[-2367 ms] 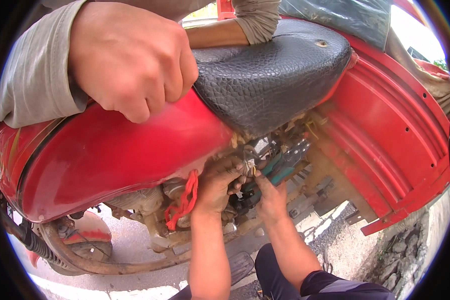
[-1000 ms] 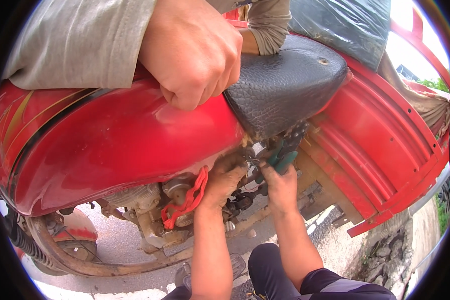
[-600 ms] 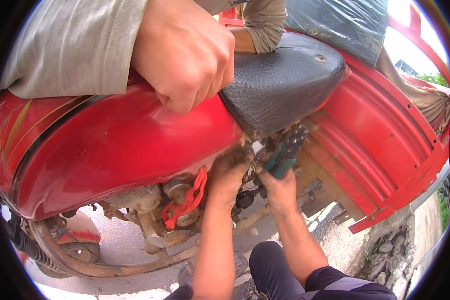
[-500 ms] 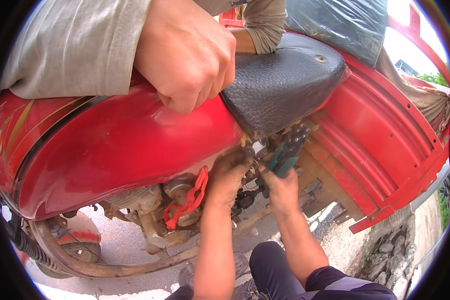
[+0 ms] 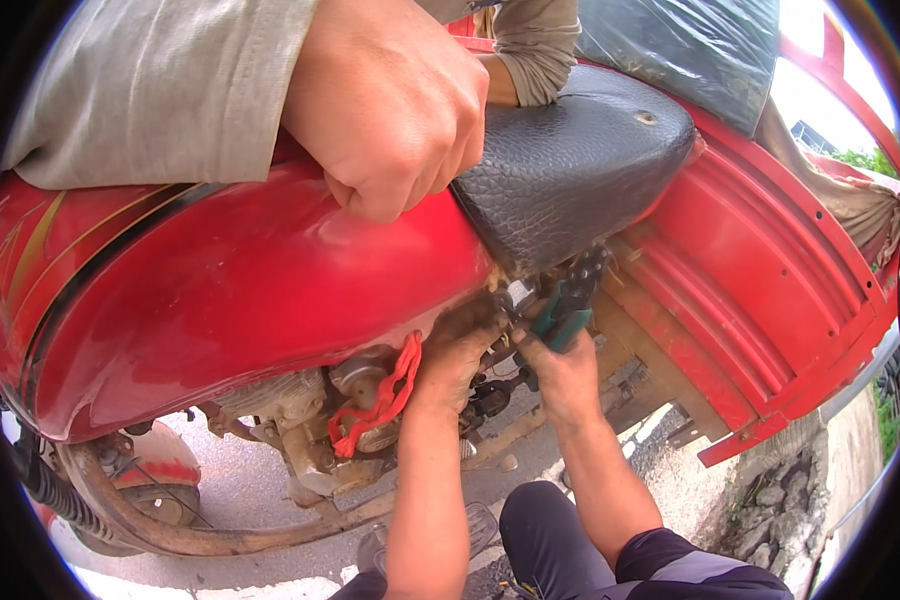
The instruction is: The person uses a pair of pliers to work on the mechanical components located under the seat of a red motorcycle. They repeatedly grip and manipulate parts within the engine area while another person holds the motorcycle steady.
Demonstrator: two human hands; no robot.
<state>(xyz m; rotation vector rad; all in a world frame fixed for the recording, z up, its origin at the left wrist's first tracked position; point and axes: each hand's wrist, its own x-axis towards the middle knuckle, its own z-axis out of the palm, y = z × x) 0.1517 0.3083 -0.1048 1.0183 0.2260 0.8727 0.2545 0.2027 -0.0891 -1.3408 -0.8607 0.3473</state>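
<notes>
A red motorcycle-type vehicle with a glossy fuel tank (image 5: 300, 290) and a black textured seat (image 5: 580, 160) stands before me. My left hand (image 5: 455, 355) reaches in below the rear end of the tank; its fingertips are dark and bent around something small among the frame parts, too hidden to name. Close beside it on the right, my right hand (image 5: 567, 378) is closed on the green handles of a wire stripper (image 5: 568, 310). The tool's dark perforated head points up and away, under the seat's lower edge. Whether its jaws grip anything cannot be seen.
A co-worker's fist (image 5: 395, 115) rests on the tank, the sleeved arm coming from the upper left. Red cloth strip (image 5: 380, 400) hangs at the engine (image 5: 290, 415). To the right is a ribbed red cargo body (image 5: 750, 290); rubble (image 5: 780, 510) lies on the ground.
The wire stripper has swung slightly leftward and stands a little more upright. The co-worker's fist appears a bit further right. My left hand stays in about the same place.
</notes>
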